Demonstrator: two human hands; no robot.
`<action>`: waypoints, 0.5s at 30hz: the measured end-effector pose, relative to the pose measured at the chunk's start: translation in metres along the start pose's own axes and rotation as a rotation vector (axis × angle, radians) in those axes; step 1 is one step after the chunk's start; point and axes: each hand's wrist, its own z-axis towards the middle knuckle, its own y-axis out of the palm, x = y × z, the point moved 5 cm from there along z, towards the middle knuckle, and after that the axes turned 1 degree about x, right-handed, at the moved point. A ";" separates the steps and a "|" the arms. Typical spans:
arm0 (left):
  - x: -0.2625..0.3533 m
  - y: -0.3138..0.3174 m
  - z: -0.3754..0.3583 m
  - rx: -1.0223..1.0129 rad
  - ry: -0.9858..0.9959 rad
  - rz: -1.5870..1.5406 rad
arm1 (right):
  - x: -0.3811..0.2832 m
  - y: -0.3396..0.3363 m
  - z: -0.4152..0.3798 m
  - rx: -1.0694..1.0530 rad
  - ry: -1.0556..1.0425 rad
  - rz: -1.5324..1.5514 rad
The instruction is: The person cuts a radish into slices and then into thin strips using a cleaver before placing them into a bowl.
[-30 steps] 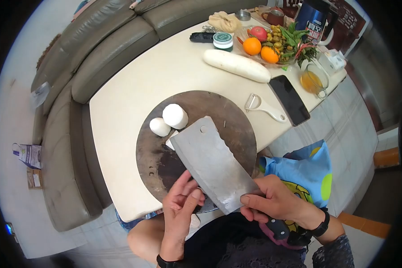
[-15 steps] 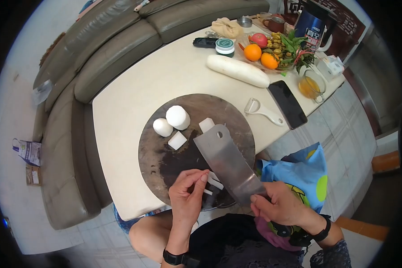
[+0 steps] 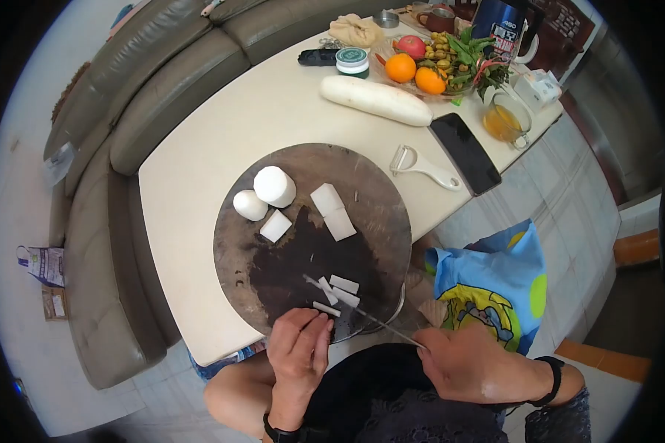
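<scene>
My right hand (image 3: pixel 469 362) grips a cleaver by its handle. The cleaver blade (image 3: pixel 373 319), seen nearly edge-on, points left over the round wooden chopping board (image 3: pixel 236 244). My left hand (image 3: pixel 299 347) is at the board's near edge, its fingers bent and pressed together. Just beyond its fingertips lies a thin white radish stick (image 3: pixel 326 309); whether the fingers grip anything is hidden. Several more cut radish sticks (image 3: pixel 345 284) lie near the blade. Farther back are two flat radish slabs (image 3: pixel 338 224), a squared block (image 3: pixel 275 226) and two round radish chunks (image 3: pixel 275 186).
A whole white radish (image 3: pixel 377 101), a peeler (image 3: pixel 425 168) and a black phone (image 3: pixel 465 153) lie beyond the board. Behind them stand a fruit plate with oranges (image 3: pixel 400 68), a glass cup (image 3: pixel 504 122) and a green-lidded jar (image 3: pixel 352 63). A blue bag (image 3: pixel 495 258) hangs at right.
The cleaver has turned from flat to edge-on and dropped lower, uncovering the two slabs and the sticks. My left hand has moved slightly down and left. The view has shifted a little.
</scene>
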 end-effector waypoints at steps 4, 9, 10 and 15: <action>-0.006 0.005 -0.017 -0.049 0.101 0.020 | -0.009 0.006 -0.004 -0.067 -0.134 -0.179; -0.008 0.009 -0.022 -0.053 0.132 0.043 | -0.015 0.009 0.000 -0.153 -0.149 -0.183; -0.009 0.011 -0.022 -0.058 0.153 0.036 | -0.016 0.010 0.001 -0.149 -0.168 -0.212; -0.007 0.013 -0.021 -0.075 0.156 0.039 | -0.020 0.010 0.002 -0.139 -0.205 -0.308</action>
